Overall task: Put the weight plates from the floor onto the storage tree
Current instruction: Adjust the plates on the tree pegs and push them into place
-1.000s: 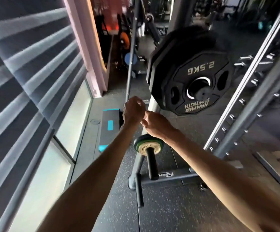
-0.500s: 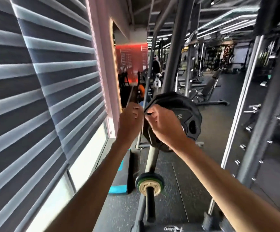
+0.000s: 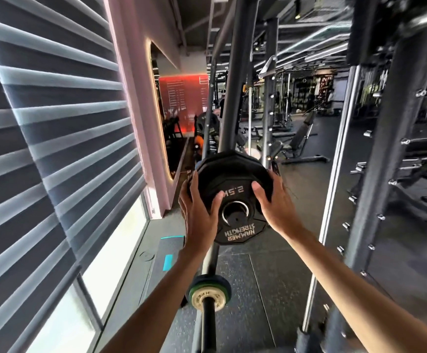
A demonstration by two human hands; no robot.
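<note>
Head view is taking in, nearest, a small green-rimmed plate (image 3: pixel 208 293) sitting on a lower peg (image 3: pixel 208 324) above the speckled rubber floor (image 3: pixel 258 289). Past it, the left hand (image 3: pixel 198 210) and right hand (image 3: pixel 275 203) are each clasping an opposite rim of the black weight plate (image 3: pixel 233 179), thumbs lying on its face, fingers wrapping behind. That plate is hanging on an upper peg (image 3: pixel 236 218) of the storage tree (image 3: pixel 233 98), against its grey steel post. Marked 2.5, it is probably handling light and rigid, its matte faceted rubber coating giving grip; the rim is looking like the surest hold. Beyond, benches (image 3: pixel 300 138) are standing.
</note>
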